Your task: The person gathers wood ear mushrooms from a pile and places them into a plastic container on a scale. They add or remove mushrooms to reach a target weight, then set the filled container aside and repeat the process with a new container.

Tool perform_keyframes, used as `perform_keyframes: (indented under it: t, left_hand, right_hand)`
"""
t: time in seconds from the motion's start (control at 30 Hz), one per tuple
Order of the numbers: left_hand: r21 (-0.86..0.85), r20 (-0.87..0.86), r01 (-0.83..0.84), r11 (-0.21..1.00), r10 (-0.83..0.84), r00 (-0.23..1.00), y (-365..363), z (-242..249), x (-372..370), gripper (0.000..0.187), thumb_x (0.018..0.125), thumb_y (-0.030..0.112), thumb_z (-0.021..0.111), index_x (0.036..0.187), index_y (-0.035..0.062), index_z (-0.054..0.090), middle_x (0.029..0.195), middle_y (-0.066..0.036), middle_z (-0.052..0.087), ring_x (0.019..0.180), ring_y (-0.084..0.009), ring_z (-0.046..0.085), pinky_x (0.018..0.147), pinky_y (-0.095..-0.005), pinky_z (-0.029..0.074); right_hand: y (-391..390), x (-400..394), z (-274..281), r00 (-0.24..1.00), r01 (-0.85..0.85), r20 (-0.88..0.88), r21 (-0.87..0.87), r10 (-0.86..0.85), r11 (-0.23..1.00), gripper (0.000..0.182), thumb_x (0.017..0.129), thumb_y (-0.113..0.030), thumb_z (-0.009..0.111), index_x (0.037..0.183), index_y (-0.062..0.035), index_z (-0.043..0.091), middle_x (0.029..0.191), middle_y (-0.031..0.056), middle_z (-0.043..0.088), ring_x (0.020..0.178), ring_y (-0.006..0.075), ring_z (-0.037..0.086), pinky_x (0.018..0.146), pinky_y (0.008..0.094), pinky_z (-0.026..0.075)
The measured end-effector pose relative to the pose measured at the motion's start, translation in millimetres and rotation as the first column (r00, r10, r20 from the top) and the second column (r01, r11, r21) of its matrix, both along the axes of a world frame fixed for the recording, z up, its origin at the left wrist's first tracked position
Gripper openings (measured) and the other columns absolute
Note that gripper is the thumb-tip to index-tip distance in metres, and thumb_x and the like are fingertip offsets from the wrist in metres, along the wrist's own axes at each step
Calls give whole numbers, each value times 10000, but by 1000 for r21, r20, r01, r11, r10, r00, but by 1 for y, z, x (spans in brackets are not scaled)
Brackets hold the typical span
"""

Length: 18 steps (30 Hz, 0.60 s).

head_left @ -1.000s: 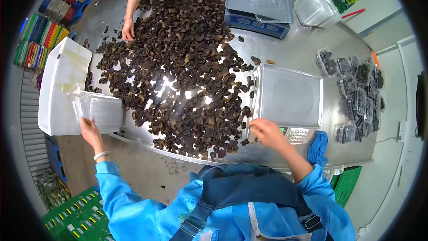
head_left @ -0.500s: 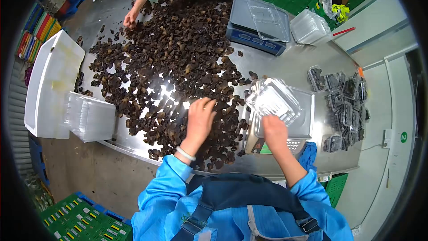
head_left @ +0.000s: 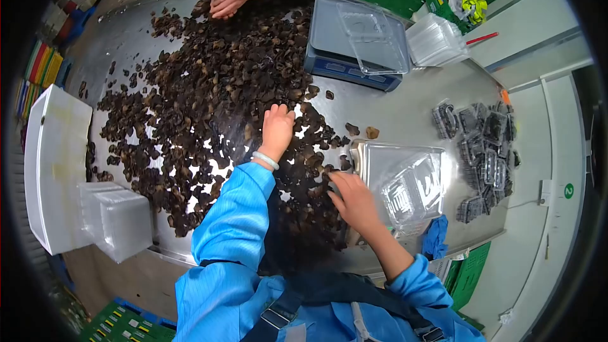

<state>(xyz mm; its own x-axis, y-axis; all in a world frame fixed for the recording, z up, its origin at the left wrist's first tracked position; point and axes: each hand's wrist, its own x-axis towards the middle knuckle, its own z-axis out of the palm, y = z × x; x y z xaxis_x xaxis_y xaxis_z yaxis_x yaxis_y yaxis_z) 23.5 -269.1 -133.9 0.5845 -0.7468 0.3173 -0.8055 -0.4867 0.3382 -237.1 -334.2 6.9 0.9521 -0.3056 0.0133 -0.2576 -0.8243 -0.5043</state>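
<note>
A broad heap of dark brown wood ear mushrooms [head_left: 209, 82] covers the middle of the metal table. My left hand [head_left: 277, 132] is closed over the heap, its fingers curled down among the pieces. Its fingertips are hidden, and so is anything they grip. At the heap's right edge my right hand [head_left: 356, 201] has its thumb apart from its fingers and nothing visible in it. Right beside that hand, a clear plastic punnet [head_left: 408, 193] rests on the metal pan of a weighing scale [head_left: 386, 150]. The punnet's contents are hard to make out through the glare.
Several packed punnets [head_left: 487, 145] lie on the right. A second scale [head_left: 354, 66] and stacked clear punnets [head_left: 437, 41] stand at the back. More stacked punnets [head_left: 120, 215] and a white box [head_left: 57, 171] sit at the left. A co-worker's hands [head_left: 229, 0] are across the table.
My right hand has left the punnet and moved left to the heap's edge; the punnet now lies on the pan. My left hand has reached farther forward. The co-worker's hands have come together.
</note>
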Motion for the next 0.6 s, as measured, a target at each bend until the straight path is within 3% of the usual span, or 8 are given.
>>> perform_keyframes:
  t: [0.1, 0.13, 0.17, 0.27, 0.37, 0.47, 0.6]
  left_hand:
    - [-92, -56, 42, 995, -47, 997, 5, 9, 1, 63, 820, 124, 645, 790, 70, 637, 883, -84, 546, 919, -294, 536, 780, -431, 421]
    - [-114, -89, 26, 993, -36, 995, 11, 11, 1, 48, 830, 116, 648, 818, 71, 638, 895, -83, 545, 915, -295, 533, 780, -429, 420]
    - [-116, -120, 4, 993, -18, 993, 17, 11, 1, 49, 824, 103, 661, 856, 69, 647, 925, -81, 567, 941, -296, 542, 795, -424, 425]
    - [-107, -173, -14, 994, -5, 985, 32, 9, 4, 108, 801, 76, 688, 905, 66, 660, 982, -81, 586, 985, -299, 554, 823, -418, 431]
    - [-130, -229, 0, 992, -30, 973, 35, 13, 7, 222, 777, 23, 700, 994, 61, 683, 1039, -84, 590, 1009, -298, 557, 838, -420, 430]
    - [-198, -238, 26, 980, -74, 969, 24, 12, 6, 376, 748, -16, 670, 1113, 63, 707, 1084, -91, 579, 1031, -300, 545, 852, -413, 427]
    - [-135, -180, -21, 991, -4, 984, 6, 8, 6, 101, 765, 163, 708, 789, 67, 689, 985, -72, 579, 994, -289, 533, 817, -427, 424]
  right_hand:
    - [-7, 58, -41, 996, 1, 94, 53, -6, 999, 324, 892, -91, 679, 1208, -33, 628, 1164, 152, 663, 1100, 350, 607, 960, 430, 497]
    - [-10, 78, -60, 978, 33, 204, 12, -35, 999, 290, 900, -86, 669, 1184, -39, 642, 1108, 149, 679, 1066, 350, 627, 932, 432, 513]
    - [-16, 99, -68, 982, 66, 172, 60, -76, 996, 262, 896, -70, 661, 1156, -41, 653, 1075, 152, 683, 1032, 360, 632, 902, 434, 524]
    - [-40, 151, -101, 979, 128, 168, -90, -112, 988, 267, 827, -14, 658, 1093, -31, 660, 1057, 126, 668, 1000, 352, 617, 838, 447, 529]
    - [-57, 170, -134, 991, 30, -119, -253, -62, 967, 265, 792, -44, 708, 1053, -63, 672, 1012, 124, 672, 989, 339, 626, 815, 437, 534]
    - [-57, 170, -142, 979, 199, 66, -121, -192, 972, 249, 787, -69, 742, 1025, -45, 672, 894, 124, 668, 867, 310, 649, 752, 413, 531]
    - [-45, 150, -118, 908, 410, 14, 166, -418, 897, 224, 804, -133, 765, 950, -22, 636, 810, 124, 641, 716, 292, 644, 675, 400, 513]
